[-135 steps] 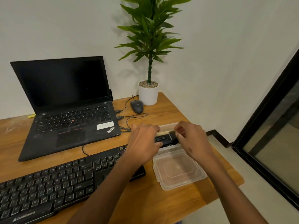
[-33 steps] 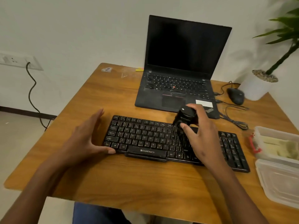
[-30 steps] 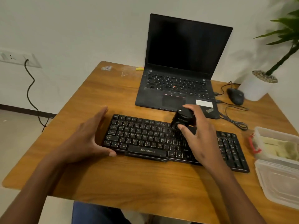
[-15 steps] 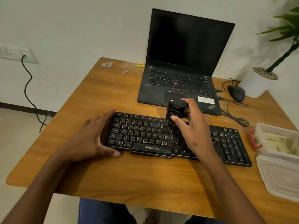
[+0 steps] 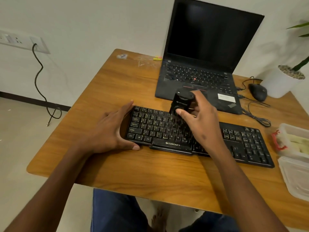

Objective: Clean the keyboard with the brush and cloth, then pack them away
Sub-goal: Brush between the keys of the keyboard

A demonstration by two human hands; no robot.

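A person's right hand point(image 5: 199, 121) grips a stubby black brush point(image 5: 181, 102) between thumb and curled fingers, its bristle end down on the upper key rows of a black Zebronics keyboard point(image 5: 197, 136) at the centre of the frame. The left hand point(image 5: 108, 131) lies open with straight fingers cupped round the keyboard's left end, thumb along its front edge, steadying it on the wooden table point(image 5: 117, 164).

The likeliest slip, on this showing, is the keyboard skating rightward under a hard stroke, since only one end is braced. Its far end sits near the clear plastic container point(image 5: 294, 141) at the right edge of the frame. The yellowish cloth point(image 5: 299, 143) appears to lie in it, well apart from both hands. The container's lid point(image 5: 296, 178) rests just below it, near the table's edge, and a nudge could tip it off.

Heavy pressure might also lift a keycap. An open laptop point(image 5: 200, 77) stands just behind the brush, close enough that swept dust could land on it.
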